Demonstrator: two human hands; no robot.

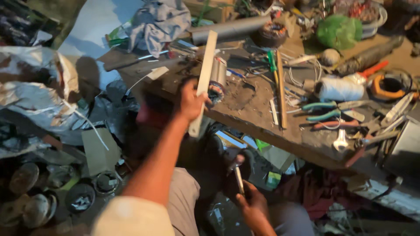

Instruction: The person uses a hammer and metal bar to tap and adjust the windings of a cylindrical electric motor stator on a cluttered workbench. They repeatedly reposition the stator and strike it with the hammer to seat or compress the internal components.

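Left hand (190, 102) has its fingers wrapped around a pale flat wooden stick (203, 83), raised against the coil-wound motor core (217, 78) on the cluttered worktop (258, 116). Right hand (251, 205), low near the lap, pinches a thin metal strip (239, 179). The core sits unfinished at the worktop edge.

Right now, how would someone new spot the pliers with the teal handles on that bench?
Start at the wooden workbench and go to its right half, just below the white spool of string. The teal-handled pliers lie flat there, jaws pointing right. Theirs are the only teal grips, unlike the orange-handled tool above and the steel wrench below.
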